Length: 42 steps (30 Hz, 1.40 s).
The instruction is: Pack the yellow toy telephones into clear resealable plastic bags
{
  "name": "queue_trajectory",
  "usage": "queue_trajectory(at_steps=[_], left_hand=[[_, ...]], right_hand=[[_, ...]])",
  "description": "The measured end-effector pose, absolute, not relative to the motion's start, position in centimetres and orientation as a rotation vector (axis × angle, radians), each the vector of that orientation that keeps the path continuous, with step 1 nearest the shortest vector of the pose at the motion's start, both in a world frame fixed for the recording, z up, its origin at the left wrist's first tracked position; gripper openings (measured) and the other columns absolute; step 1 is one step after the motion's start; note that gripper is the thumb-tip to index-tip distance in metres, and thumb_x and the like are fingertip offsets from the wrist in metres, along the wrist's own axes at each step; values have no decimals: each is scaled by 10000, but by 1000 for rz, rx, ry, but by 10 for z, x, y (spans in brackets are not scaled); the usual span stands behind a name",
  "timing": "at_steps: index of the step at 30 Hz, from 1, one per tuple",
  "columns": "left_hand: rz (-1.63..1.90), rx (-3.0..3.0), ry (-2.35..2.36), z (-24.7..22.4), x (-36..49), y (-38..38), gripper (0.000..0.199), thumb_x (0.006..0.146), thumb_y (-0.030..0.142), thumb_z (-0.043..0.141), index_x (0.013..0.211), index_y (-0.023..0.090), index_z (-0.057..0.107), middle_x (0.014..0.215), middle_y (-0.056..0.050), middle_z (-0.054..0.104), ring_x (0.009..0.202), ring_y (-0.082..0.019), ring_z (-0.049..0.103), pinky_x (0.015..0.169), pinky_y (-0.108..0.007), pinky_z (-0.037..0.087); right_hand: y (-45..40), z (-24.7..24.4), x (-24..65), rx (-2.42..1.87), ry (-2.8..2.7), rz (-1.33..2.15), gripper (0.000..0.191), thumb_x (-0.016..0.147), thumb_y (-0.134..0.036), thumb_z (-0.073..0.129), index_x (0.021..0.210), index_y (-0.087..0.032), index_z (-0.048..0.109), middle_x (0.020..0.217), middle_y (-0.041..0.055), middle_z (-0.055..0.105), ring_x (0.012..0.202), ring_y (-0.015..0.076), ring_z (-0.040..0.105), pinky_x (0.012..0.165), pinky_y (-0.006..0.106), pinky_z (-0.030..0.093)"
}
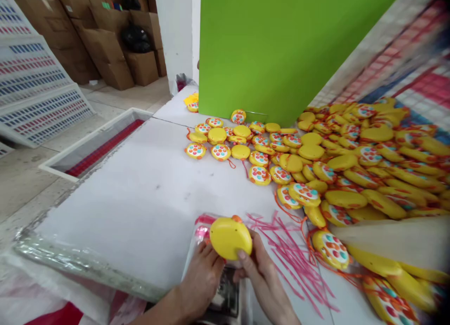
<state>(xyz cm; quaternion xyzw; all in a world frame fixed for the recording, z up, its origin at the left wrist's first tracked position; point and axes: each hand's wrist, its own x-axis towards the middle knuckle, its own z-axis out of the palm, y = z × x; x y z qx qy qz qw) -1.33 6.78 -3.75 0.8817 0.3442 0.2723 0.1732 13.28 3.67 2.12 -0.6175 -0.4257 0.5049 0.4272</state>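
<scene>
A yellow oval plastic toy (230, 237) with an orange bit on its rim is tilted up above the table, its plain back towards me. My right hand (263, 278) grips its lower right edge between thumb and fingers. My left hand (206, 276) is at the toy's lower left edge, fingers curled together; what they pinch, if anything, is hidden. Beneath both hands lies a clear plastic-wrapped pack (191, 250) with pink at its far end and something dark inside, mostly covered. Thin pink strips (293, 254) are strewn to the right of my right hand.
A large heap of similar yellow toys (346, 161), some with orange cords, covers the table's right side. The white table (133, 194) extends left. A green panel (281, 48) stands behind. Left, on the floor, are a white crate (101, 137), stacked plastic baskets (35, 77) and cardboard boxes (108, 48).
</scene>
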Motion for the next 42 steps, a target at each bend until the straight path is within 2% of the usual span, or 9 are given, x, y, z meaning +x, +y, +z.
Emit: queue_trajectory(at_steps=[4, 9, 13, 19, 24, 27, 30, 35, 42], left_hand=[[809, 2501, 964, -17, -22, 62, 226, 903, 174, 378, 829, 159, 590, 792, -45, 640, 778, -202, 556, 814, -384, 417], [973, 2146, 1125, 13, -51, 76, 182, 885, 179, 423, 790, 173, 579, 781, -36, 614, 760, -175, 538, 724, -306, 427], [737, 1509, 1319, 15, -61, 94, 224, 862, 337, 469, 979, 178, 575, 828, -41, 641, 750, -171, 582, 623, -239, 442], [611, 1411, 1218, 4, -42, 98, 270, 832, 327, 445, 685, 143, 577, 626, -5, 560, 600, -132, 488, 551, -213, 363], [602, 1552, 1211, 2, -40, 91, 281, 860, 333, 416, 692, 162, 562, 591, 13, 529, 559, -124, 473, 531, -214, 350], [704, 1700, 1215, 2, -48, 89, 241, 863, 310, 418, 826, 178, 616, 813, -36, 629, 770, -165, 567, 707, -244, 428], [782, 1723, 1300, 6, -58, 89, 248, 857, 320, 440, 1003, 199, 600, 995, -58, 633, 912, -186, 574, 816, -268, 431], [555, 1489, 1187, 13, -51, 92, 228, 835, 340, 481, 945, 173, 591, 744, -17, 650, 673, -155, 587, 610, -223, 432], [524, 1262, 1063, -2, -32, 97, 198, 787, 251, 465, 690, 132, 591, 627, -7, 573, 607, -142, 536, 570, -222, 398]], right_hand=[[37, 18, 132, -1677, -1724, 826, 435, 901, -291, 399, 1333, -251, 366, 1135, 78, 618, 975, 206, 621, 837, 322, 519], [25, 10, 143, -1812, -1884, 600, 469, 922, -326, 359, 1378, -237, 300, 1154, 94, 621, 1008, 214, 621, 817, 323, 534], [24, 13, 143, -1847, -1877, 597, 446, 921, -346, 359, 1356, -248, 349, 1138, 76, 637, 1020, 204, 618, 828, 305, 530], [30, 23, 144, -1799, -1935, 678, 427, 938, -300, 300, 1357, -232, 350, 1122, 74, 640, 988, 186, 629, 811, 279, 520], [36, 34, 144, -1761, -2191, 922, 298, 935, -262, 337, 1114, -289, 575, 933, 11, 689, 832, 173, 655, 749, 269, 499], [38, 37, 140, -1714, -2296, 988, 282, 931, -253, 364, 874, -252, 640, 832, -1, 669, 725, 141, 638, 671, 215, 466], [37, 32, 137, -1743, -2262, 918, 275, 931, -265, 381, 834, -239, 637, 821, -1, 643, 694, 121, 618, 627, 190, 432], [35, 24, 136, -1737, -2226, 872, 248, 930, -265, 393, 880, -250, 636, 801, -6, 628, 687, 116, 612, 626, 185, 422], [42, 25, 126, -1757, -2128, 690, 140, 881, -197, 482, 919, -242, 610, 888, 5, 631, 792, 142, 602, 693, 218, 444]])
